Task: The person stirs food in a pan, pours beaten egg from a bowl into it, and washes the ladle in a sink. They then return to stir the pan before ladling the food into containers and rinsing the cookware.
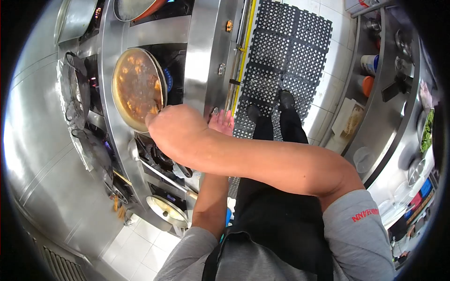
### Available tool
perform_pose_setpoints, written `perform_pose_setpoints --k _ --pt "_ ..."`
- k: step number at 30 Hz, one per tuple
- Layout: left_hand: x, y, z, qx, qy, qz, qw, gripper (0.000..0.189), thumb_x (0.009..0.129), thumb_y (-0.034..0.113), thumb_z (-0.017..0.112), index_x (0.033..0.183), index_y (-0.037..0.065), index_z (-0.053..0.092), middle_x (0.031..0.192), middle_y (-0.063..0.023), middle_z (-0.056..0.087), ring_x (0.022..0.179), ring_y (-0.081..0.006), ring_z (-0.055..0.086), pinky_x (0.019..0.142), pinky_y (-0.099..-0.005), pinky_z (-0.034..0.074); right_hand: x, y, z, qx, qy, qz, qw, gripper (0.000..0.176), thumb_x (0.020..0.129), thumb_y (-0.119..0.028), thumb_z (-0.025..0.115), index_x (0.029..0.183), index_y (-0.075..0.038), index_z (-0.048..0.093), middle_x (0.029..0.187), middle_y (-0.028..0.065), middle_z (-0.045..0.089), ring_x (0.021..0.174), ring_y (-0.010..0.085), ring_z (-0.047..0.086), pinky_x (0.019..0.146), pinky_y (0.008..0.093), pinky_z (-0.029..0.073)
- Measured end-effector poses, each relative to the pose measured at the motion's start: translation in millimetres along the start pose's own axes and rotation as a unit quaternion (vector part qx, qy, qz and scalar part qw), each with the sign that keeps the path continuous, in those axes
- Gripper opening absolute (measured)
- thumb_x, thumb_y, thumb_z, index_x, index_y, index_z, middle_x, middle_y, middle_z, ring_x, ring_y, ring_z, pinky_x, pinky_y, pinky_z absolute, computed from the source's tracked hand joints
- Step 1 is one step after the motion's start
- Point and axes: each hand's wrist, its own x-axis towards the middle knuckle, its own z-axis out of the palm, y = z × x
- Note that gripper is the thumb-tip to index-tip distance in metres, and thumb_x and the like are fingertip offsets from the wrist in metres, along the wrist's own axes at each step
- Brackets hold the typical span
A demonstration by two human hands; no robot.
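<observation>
Head view: I see a long silver stainless-steel stove (160, 32), and on its front burner sits a wide, round metal pan (117, 99) of bubbling brown liquid with orange-brown chunks (136, 86). Near that pan, a long-handled metal ladle (164, 177) lies slanted across the stove. My bare right hand (172, 122) is at the pan's rim, fingers curled, their grip hidden from me, while my bare left hand (222, 123) shows loosely spread fingers by the stove's front edge.
</observation>
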Motion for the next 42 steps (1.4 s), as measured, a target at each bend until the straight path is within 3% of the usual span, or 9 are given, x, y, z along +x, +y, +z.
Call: perform_pose_setpoints --k 11,19,20,22,28,36,39,41,42 --pt "2.1 -2.1 -13.8 -0.031 -0.078 -0.001 0.996 0.038 0.107 0.035 0.055 0.127 0.004 0.049 0.144 -0.0092 0.048 0.131 -0.0325 0.053 0.104 -0.0479 0.047 -18.5 -5.9 6.0 0.004 0.060 0.031 0.998 0.016 0.083 -0.009 0.064 0.094 0.001 0.067 0.080 0.0184 0.074 0.076 0.0315 0.075 0.064 0.0438 0.060" --pt "-58.3 5.3 14.7 0.165 -0.248 0.147 0.943 0.053 0.105 0.038 0.059 0.147 0.008 0.048 0.140 -0.0073 0.056 0.119 -0.0232 0.061 0.105 -0.0423 0.049 -12.6 -9.0 -5.7 -0.102 0.053 0.073 0.991 0.018 0.090 -0.009 0.059 0.107 -0.004 0.062 0.077 0.0206 0.071 0.077 0.0395 0.073 0.066 0.0513 0.058" --pt "-37.4 -4.2 0.5 0.039 -0.233 0.086 0.968 0.053 0.103 0.036 0.062 0.146 0.009 0.049 0.138 -0.0066 0.058 0.112 -0.0203 0.066 0.102 -0.0403 0.052 -9.8 -7.0 -6.9 -0.121 0.059 0.075 0.988 0.017 0.090 -0.010 0.061 0.106 -0.005 0.062 0.076 0.0208 0.071 0.076 0.0401 0.073 0.067 0.0517 0.057" --pt "-22.3 -19.4 -46.0 0.186 -0.072 -0.063 0.978 0.055 0.104 0.039 0.061 0.149 0.010 0.048 0.142 -0.0064 0.058 0.112 -0.0199 0.066 0.097 -0.0378 0.052 -3.0 -5.0 -13.8 -0.154 0.079 0.081 0.982 0.016 0.090 -0.013 0.066 0.103 -0.005 0.062 0.075 0.0222 0.070 0.076 0.0423 0.071 0.067 0.0532 0.056" --pt "-120.0 0.5 -117.2 0.299 -0.221 -0.150 0.916 0.052 0.105 0.044 0.059 0.144 0.011 0.055 0.138 -0.0039 0.062 0.116 -0.0186 0.063 0.097 -0.0380 0.051 23.3 -4.4 18.4 -0.136 0.069 0.017 0.988 0.019 0.092 -0.019 0.066 0.107 -0.009 0.060 0.080 0.0233 0.070 0.077 0.0465 0.068 0.069 0.0555 0.054" --pt "-128.7 -11.4 -224.2 0.349 -0.254 -0.108 0.896 0.053 0.103 0.047 0.062 0.144 0.014 0.057 0.136 -0.0028 0.062 0.115 -0.0178 0.062 0.096 -0.0329 0.049 3.8 -5.4 18.8 -0.124 0.081 0.063 0.987 0.021 0.093 -0.022 0.071 0.106 -0.007 0.064 0.081 0.0233 0.070 0.080 0.0446 0.070 0.071 0.0507 0.055" --pt "-138.5 0.8 -217.3 0.375 -0.308 -0.035 0.874 0.045 0.105 0.037 0.060 0.141 0.010 0.061 0.135 -0.0028 0.063 0.118 -0.0167 0.060 0.102 -0.0338 0.047 5.8 37.8 48.8 -0.008 -0.008 0.151 0.989 0.028 0.096 -0.027 0.066 0.119 -0.011 0.069 0.101 0.0171 0.074 0.096 0.0352 0.072 0.087 0.0452 0.056" --pt "-95.8 -7.7 -241.8 0.440 -0.481 0.173 0.738 0.042 0.106 0.021 0.057 0.144 0.003 0.055 0.143 -0.0101 0.057 0.136 -0.0240 0.052 0.116 -0.0357 0.039 -8.3 17.8 36.7 -0.039 0.028 0.053 0.997 0.039 0.095 -0.032 0.069 0.125 -0.007 0.069 0.114 0.0202 0.072 0.103 0.0347 0.070 0.090 0.0448 0.055" --pt "-91.1 19.8 -235.0 0.451 -0.427 0.121 0.774 0.042 0.107 0.022 0.057 0.144 0.003 0.055 0.143 -0.0100 0.058 0.136 -0.0238 0.052 0.115 -0.0356 0.039 -14.9 -5.0 24.4 -0.089 0.047 0.052 0.994 0.042 0.095 -0.033 0.068 0.130 -0.009 0.068 0.126 0.0218 0.069 0.113 0.0374 0.067 0.097 0.0470 0.054"
